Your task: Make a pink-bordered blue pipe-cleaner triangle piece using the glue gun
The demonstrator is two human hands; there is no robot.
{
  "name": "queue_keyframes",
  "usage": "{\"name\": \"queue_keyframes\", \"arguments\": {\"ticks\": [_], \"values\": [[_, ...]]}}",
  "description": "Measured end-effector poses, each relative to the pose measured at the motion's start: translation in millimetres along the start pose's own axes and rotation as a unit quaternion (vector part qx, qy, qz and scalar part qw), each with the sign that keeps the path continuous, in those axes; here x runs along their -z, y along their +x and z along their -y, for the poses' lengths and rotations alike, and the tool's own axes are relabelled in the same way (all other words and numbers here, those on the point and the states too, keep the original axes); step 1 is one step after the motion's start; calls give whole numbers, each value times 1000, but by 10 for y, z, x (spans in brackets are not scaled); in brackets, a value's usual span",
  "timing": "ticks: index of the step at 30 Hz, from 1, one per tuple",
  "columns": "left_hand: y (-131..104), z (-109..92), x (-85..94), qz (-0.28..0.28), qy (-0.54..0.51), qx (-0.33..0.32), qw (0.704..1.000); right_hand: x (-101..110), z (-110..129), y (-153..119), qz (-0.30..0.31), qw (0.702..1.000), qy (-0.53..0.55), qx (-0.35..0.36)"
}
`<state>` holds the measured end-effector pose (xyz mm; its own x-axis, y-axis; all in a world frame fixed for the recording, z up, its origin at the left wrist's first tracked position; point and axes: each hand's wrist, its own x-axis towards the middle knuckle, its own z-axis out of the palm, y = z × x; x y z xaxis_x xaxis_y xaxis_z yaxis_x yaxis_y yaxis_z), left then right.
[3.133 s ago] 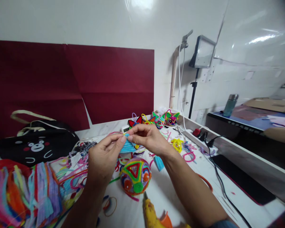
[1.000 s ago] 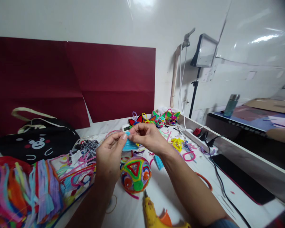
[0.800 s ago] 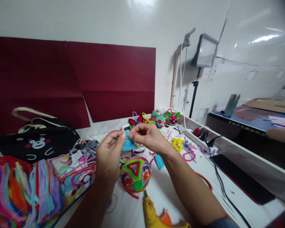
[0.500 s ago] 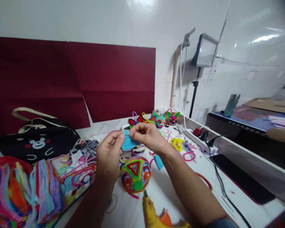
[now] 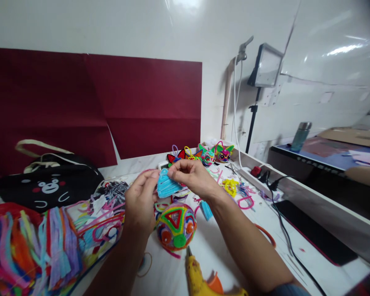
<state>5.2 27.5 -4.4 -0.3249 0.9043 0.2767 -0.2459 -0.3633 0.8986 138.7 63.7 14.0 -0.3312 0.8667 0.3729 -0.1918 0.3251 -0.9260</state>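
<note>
A light-blue triangular piece made of pipe cleaners [image 5: 167, 186] is held up between my two hands. My left hand [image 5: 142, 197] pinches its left edge, and my right hand [image 5: 193, 176] pinches its upper right side. Just below sits a round animal head covered in coloured pipe cleaners [image 5: 176, 227], with orange eyes and a green nose. A yellow glue gun [image 5: 197, 275] lies in front of it, nozzle towards the head. Under my right wrist is a second light-blue piece [image 5: 206, 210], partly hidden.
Several finished animal heads [image 5: 216, 154] stand at the back. Bundles of pipe cleaners [image 5: 55, 246] lie at left near a black bag [image 5: 49, 185]. A phone [image 5: 314, 232], cable and power strip [image 5: 262, 181] are at right. Another person's hand [image 5: 364, 176] shows at the far right.
The fingers of my left hand have shifted slightly left on the blue piece, so more of its flat ridged face shows. The head and glue gun have not moved.
</note>
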Motion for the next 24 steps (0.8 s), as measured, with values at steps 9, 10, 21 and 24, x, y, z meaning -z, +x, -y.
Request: {"name": "queue_keyframes", "arguments": {"ticks": [9,10,21,24], "values": [[44,87,41,-4,39,-33,999,-2,11,0,1,1000,-4,-2],[42,82,41,-2,35,-30,999,-1,10,-2,2,1000,-6,-1],[33,73,46,9,80,-45,996,-16,-24,-11,32,999,12,-18],[29,39,33,32,51,-9,998,-19,-24,-7,30,999,17,-19]]}}
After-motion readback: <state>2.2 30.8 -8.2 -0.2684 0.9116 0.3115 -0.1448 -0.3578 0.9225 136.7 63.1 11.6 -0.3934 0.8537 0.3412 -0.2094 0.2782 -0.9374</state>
